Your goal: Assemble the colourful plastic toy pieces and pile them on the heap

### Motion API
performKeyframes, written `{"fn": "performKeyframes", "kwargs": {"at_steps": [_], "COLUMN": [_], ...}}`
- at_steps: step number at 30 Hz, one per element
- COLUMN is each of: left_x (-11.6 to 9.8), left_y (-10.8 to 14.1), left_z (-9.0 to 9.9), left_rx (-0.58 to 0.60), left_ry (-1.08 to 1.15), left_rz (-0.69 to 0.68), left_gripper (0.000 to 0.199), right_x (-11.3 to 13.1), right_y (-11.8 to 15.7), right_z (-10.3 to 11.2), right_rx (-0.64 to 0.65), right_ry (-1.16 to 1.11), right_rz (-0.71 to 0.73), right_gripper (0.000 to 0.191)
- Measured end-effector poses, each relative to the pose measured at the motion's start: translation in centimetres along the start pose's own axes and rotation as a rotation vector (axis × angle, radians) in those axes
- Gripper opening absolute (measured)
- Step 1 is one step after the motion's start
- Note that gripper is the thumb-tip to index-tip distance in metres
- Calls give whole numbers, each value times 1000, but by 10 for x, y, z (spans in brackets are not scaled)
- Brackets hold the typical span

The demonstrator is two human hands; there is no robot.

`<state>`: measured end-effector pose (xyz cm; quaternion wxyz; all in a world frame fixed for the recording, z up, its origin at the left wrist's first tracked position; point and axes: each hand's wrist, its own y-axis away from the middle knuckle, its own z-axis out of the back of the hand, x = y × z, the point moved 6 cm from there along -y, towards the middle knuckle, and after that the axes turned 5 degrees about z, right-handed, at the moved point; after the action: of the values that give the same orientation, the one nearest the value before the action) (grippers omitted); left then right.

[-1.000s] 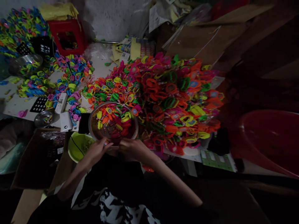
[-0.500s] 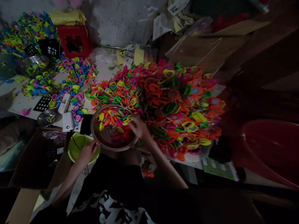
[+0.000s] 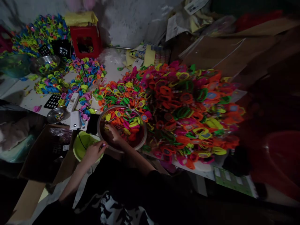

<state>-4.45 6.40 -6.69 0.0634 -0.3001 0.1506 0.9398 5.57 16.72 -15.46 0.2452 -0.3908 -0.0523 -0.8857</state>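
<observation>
A metal basin at the table's front edge holds a loose heap of bright plastic toy watches. Inside the basin, on its left side, is my right hand, its fingers drawn together low among the pieces; what they grip is too dark to make out. My left hand is closed in a pinch beside the basin's left rim, over a lime-green bowl. A small pinkish bit shows at its fingertips, too small to name.
A big pile of toy watches rises right of the basin. At left are a power strip, a white device, a small metal bowl and an open carton. A red stool stands behind; a red tub is far right.
My right hand has moved left across the basin, from its right rim to its left side. My left hand stays by the left rim. The view has shifted slightly left.
</observation>
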Motion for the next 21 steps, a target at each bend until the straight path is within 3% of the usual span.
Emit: {"fn": "performKeyframes", "kwargs": {"at_steps": [5,13,21], "left_x": [-7,-32,-51], "left_y": [-8,-8,4], "left_z": [15,28,41], "left_rx": [-129,-307,-395], "left_ry": [8,51,-50], "left_rz": [-101,-288,-418], "left_gripper": [29,23,13], "right_x": [9,67,91], "right_y": [33,68,75], "right_z": [27,97,118], "right_rx": [-35,-178,-147], "right_ry": [-134,-277,-109], "right_rz": [79,307,307], "right_gripper": [47,33,31]}}
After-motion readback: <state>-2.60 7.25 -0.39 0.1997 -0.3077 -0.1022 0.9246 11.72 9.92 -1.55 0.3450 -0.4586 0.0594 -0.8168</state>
